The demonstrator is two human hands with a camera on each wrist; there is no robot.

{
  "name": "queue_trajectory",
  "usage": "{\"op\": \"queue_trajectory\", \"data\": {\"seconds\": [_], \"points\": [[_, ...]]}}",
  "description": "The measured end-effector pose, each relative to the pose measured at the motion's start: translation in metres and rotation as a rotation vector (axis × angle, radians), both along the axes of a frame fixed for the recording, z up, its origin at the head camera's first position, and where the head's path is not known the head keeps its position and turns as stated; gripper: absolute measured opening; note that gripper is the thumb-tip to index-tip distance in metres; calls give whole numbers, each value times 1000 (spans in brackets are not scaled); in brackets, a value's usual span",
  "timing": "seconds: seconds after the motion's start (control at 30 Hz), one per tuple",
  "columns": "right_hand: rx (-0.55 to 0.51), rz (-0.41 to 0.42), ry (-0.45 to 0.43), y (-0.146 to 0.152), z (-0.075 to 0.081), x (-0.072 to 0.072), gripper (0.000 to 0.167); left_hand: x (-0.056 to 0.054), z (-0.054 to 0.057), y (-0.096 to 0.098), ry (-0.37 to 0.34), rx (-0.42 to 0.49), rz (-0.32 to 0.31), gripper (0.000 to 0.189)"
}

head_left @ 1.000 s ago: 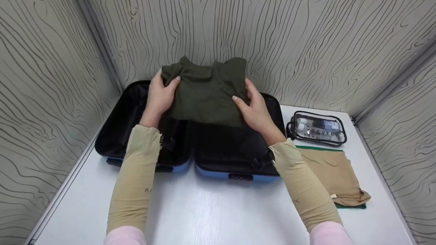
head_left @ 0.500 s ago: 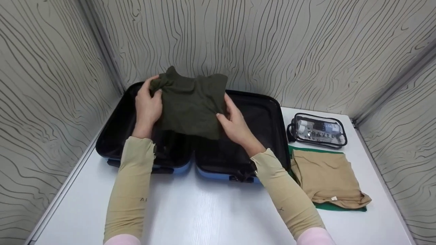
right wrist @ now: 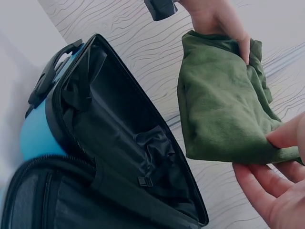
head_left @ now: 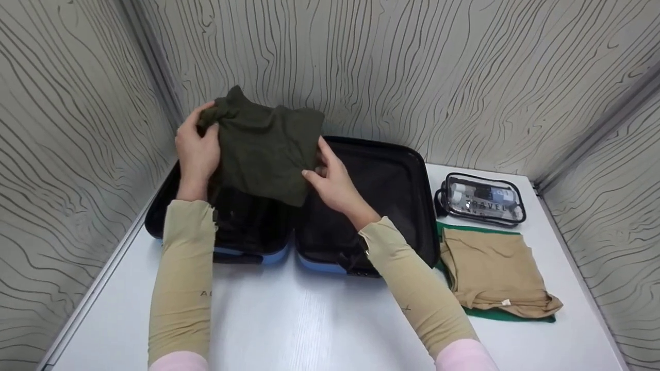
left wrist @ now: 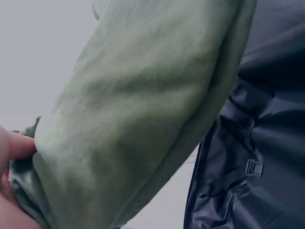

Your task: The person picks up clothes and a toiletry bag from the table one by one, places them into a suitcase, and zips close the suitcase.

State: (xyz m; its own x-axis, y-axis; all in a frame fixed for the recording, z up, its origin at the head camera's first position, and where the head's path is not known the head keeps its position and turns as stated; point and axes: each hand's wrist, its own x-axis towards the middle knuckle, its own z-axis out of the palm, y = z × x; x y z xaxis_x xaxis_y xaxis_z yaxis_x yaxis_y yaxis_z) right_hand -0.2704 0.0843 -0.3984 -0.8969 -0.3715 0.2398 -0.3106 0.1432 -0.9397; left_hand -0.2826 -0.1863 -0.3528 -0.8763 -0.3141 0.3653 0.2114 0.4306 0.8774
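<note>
On the white table lies an open suitcase; mostly over its left half hangs a folded green cloth, pinched at opposite edges by the left hand and right hand, apparently keeping its folds together.

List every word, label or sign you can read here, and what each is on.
"TRAVEL": clear pouch; smaller line below it too blurred.
"A", next letter unclear: left sleeve.
Cross-like mark, perhaps "X": right sleeve.
White tag on the tan cloth: too small to read.
</note>
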Motion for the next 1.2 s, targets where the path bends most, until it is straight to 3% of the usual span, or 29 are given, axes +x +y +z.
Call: {"op": "queue_trajectory", "data": {"seconds": [0.17, 0.37, 0.67, 0.93, 1.2], "points": [[27, 5, -23, -9, -5, 2, 79, 2, -2, -7, -5, 5, 26, 39], [77, 11, -64, -19, -23, 7, 86, 2, -11, -9, -33, -2, 38, 39], [160, -24, -136, -26, -55, 17, 88, 1, -29, -6, -131, -95, 38, 39], [147, -6, -255, -36, -74, 24, 97, 5, -47, -12, -164, -118, 66, 36], [252, 14, -199, -40, -82, 23, 86, 8, -59, -12, -212, -118, 59, 34]]}}
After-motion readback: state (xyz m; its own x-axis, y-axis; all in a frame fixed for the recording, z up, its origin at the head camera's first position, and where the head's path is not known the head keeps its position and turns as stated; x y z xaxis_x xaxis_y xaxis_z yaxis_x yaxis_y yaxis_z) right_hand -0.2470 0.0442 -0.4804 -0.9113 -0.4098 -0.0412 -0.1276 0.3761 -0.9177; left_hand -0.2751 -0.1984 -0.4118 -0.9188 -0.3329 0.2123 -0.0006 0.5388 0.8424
